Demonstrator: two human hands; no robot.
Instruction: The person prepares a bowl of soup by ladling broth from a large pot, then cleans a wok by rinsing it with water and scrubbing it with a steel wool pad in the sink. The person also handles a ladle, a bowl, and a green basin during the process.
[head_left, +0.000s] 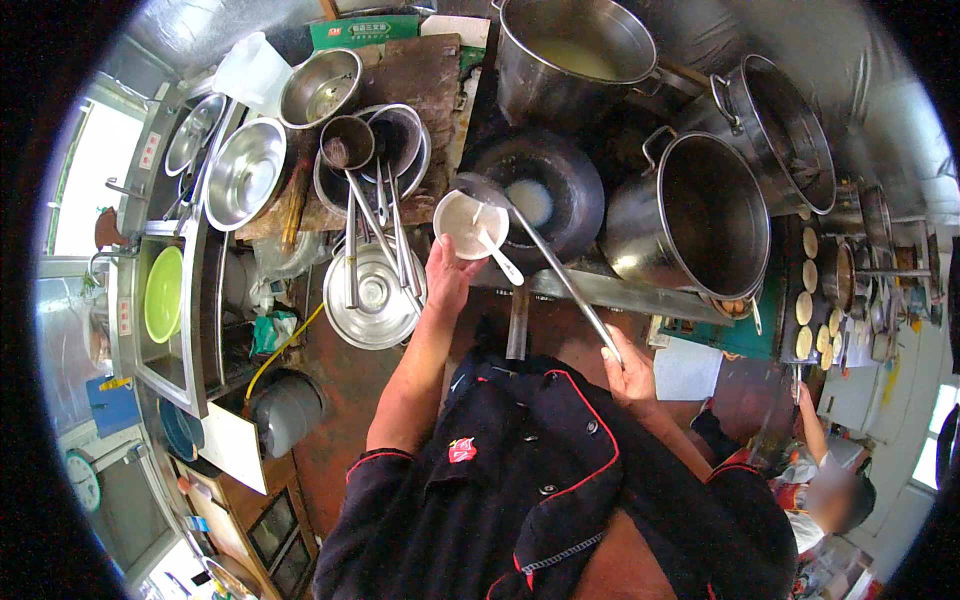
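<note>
My left hand (451, 279) grips a white bowl (454, 219) of pale, cloudy liquid, its thumb at the near rim. A white spoon (501, 257) leans in that bowl with its handle sticking out over the rim. In my right hand (630, 369) is the end of a long metal ladle handle (559, 266). The ladle's head (480, 184) is just beyond the bowl, partly covered by it; whether they touch I cannot tell. Under and beyond both sits a dark wok (577, 180) on the stove, with some whitish liquid (529, 202) at its bottom.
Tall steel stockpots (645, 247) stand right of the wok. At left, several ladles (351, 262) rest on a pan, handles jutting toward me above a steel basin (375, 322). A sink holds a green basin (163, 294). Another person (810, 480) works at a griddle (787, 330) on the right.
</note>
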